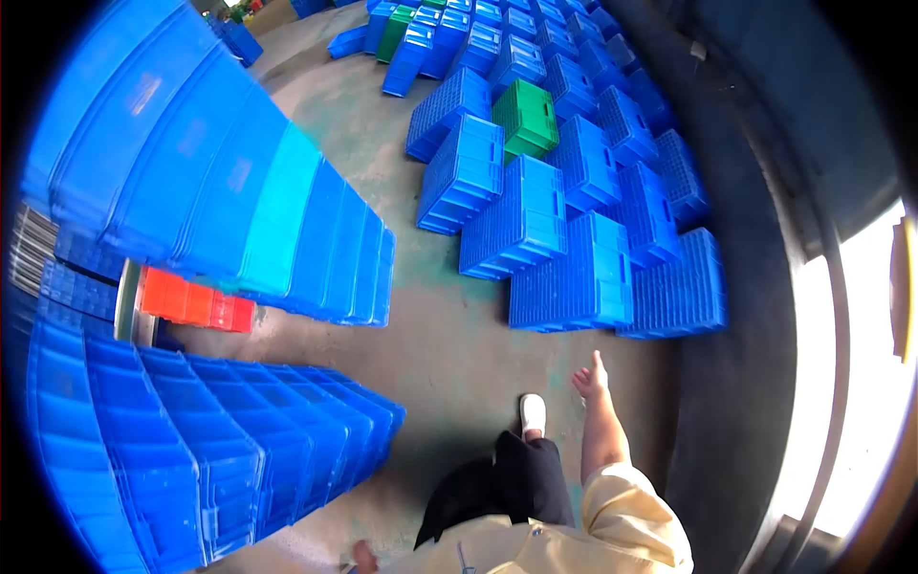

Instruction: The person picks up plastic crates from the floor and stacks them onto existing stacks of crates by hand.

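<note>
Right hand (590, 379) empty, pointing toward overturned crates (574, 287)

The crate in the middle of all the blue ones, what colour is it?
Green crate, clearest in the head view.

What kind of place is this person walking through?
Probably a warehouse or factory storage yard: tall nested stacks of blue crates, many upturned blue crates spread over a bare concrete floor, with one green crate among them.

left hand (362, 555) cut off at bottom edge, far crates (497, 19) too small
</note>
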Demonstrator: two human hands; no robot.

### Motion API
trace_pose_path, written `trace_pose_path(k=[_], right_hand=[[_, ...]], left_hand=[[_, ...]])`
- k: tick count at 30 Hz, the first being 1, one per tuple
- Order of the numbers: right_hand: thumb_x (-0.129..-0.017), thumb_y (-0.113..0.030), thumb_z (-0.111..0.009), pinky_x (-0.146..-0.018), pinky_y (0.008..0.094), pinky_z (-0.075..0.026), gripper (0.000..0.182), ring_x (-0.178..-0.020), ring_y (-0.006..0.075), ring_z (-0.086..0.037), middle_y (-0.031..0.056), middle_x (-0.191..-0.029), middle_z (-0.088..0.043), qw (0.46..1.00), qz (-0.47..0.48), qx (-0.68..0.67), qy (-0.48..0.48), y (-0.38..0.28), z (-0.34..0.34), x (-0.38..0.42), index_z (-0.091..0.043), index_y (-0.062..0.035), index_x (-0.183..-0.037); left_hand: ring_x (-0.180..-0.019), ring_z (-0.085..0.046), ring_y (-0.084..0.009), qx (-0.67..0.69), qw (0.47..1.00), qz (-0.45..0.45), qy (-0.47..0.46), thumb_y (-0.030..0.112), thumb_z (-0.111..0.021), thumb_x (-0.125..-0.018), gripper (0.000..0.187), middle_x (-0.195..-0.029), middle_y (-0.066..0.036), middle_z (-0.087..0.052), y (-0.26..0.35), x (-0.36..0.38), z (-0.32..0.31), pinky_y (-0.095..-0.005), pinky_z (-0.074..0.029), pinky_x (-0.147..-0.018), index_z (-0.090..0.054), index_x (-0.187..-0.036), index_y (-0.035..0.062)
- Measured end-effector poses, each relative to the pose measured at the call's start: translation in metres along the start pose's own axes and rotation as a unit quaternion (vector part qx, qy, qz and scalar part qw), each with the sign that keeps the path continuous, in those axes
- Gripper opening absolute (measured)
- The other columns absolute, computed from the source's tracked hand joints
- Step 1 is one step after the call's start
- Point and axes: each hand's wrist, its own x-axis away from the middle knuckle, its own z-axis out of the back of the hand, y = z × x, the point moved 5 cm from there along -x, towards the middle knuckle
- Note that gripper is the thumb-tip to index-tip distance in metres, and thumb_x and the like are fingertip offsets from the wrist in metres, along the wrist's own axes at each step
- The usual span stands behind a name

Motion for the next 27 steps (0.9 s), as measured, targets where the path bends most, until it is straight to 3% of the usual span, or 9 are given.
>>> trace_pose_path(k=[1,3,5,7,12,17,22,24,27], right_hand=[[-0.064,-0.056,-0.063,-0.095,0.0440,-0.028,0.105,-0.119,0.0331,-0.027,0.0157,-0.130,-0.024,1.000,-0.004,-0.031,0.002,-0.016,-0.002,-0.032,-0.006,0.0015,-0.131],[-0.059,-0.059,-0.064,-0.098,0.0434,-0.024,0.116,-0.118,0.0337,-0.027,0.0165,-0.125,-0.028,0.997,-0.009,-0.073,0.013,-0.037,-0.009,-0.091,0.001,0.0044,-0.130],[-0.056,-0.061,-0.065,-0.098,0.0445,-0.022,0.116,-0.110,0.0338,-0.033,0.0160,-0.111,-0.035,0.991,-0.010,-0.127,0.039,-0.055,-0.020,-0.143,-0.003,0.0058,-0.128],[-0.057,-0.062,-0.064,-0.082,0.0411,-0.039,0.094,-0.084,0.0268,-0.045,0.0124,-0.090,-0.044,0.981,-0.035,-0.183,0.052,-0.066,-0.030,-0.182,-0.028,0.0036,-0.114],[-0.076,-0.044,-0.057,-0.064,0.0313,-0.047,0.037,-0.060,0.0175,-0.052,0.0035,-0.067,-0.055,0.974,0.021,-0.179,-0.140,-0.074,-0.045,-0.184,-0.055,-0.0073,-0.080],[-0.077,-0.029,-0.060,-0.062,0.0353,-0.050,0.026,-0.051,0.0164,-0.054,-0.0004,-0.052,-0.052,0.965,-0.007,-0.222,-0.141,-0.049,0.001,-0.109,-0.051,-0.0128,-0.059],[-0.072,-0.027,-0.060,-0.062,0.0383,-0.050,0.017,-0.051,0.0206,-0.053,0.0027,-0.052,-0.051,0.989,0.002,-0.087,-0.122,-0.029,0.061,0.008,-0.051,-0.0132,-0.067],[-0.074,-0.031,-0.056,-0.057,0.0381,-0.049,0.021,-0.059,0.0232,-0.054,0.0070,-0.065,-0.056,0.983,-0.012,-0.091,-0.162,-0.020,0.102,0.048,-0.052,-0.0109,-0.078],[-0.076,-0.029,-0.053,-0.067,0.0366,-0.046,0.029,-0.075,0.0221,-0.052,0.0093,-0.089,-0.054,0.970,0.039,0.085,-0.223,-0.045,0.083,0.162,-0.050,-0.0068,-0.095]], left_hand=[[-0.094,-0.054,-0.0238,0.022,0.964,-0.155,0.214,0.016,-0.056,-0.070,0.036,-0.104,-0.011,-0.056,0.081,0.028,-0.004,-0.0340,-0.042,-0.080,-0.054,-0.104,0.0049],[-0.093,-0.053,-0.0158,0.421,0.891,-0.002,-0.171,0.025,-0.060,-0.076,0.038,-0.097,-0.009,-0.058,0.181,0.018,0.023,-0.0265,-0.040,-0.082,-0.054,-0.107,0.0032],[-0.094,-0.051,-0.0133,0.425,0.896,-0.035,-0.125,0.027,-0.058,-0.079,0.039,-0.103,-0.007,-0.057,0.274,0.034,0.100,-0.0254,-0.040,-0.081,-0.052,-0.107,0.0008],[-0.097,-0.047,-0.0225,0.505,0.853,-0.008,-0.129,0.021,-0.052,-0.084,0.037,-0.109,-0.014,-0.049,0.326,0.041,0.163,-0.0344,-0.038,-0.083,-0.043,-0.111,-0.0024],[-0.095,-0.052,-0.0144,0.584,0.811,-0.018,-0.026,0.016,-0.057,-0.080,0.037,-0.102,-0.009,-0.056,0.303,-0.006,0.133,-0.0261,-0.042,-0.081,-0.046,-0.111,-0.0003],[-0.090,-0.055,-0.0154,0.534,0.844,-0.036,0.030,0.013,-0.061,-0.076,0.037,-0.097,-0.011,-0.057,0.310,-0.008,0.158,-0.0258,-0.044,-0.080,-0.048,-0.108,-0.0012],[-0.092,-0.056,-0.0192,0.475,0.874,-0.071,0.078,0.018,-0.060,-0.077,0.040,-0.102,-0.014,-0.056,0.343,0.014,0.199,-0.0287,-0.044,-0.080,-0.048,-0.110,-0.0004],[-0.097,-0.053,-0.0234,0.403,0.876,-0.206,0.165,0.021,-0.061,-0.076,0.044,-0.105,-0.016,-0.054,0.367,0.024,0.232,-0.0324,-0.043,-0.082,-0.047,-0.112,0.0003],[-0.106,-0.047,-0.0271,0.457,0.792,-0.316,0.253,0.027,-0.064,-0.074,0.055,-0.115,-0.018,-0.047,0.398,0.063,0.338,-0.0351,-0.039,-0.088,-0.042,-0.117,0.0007]])
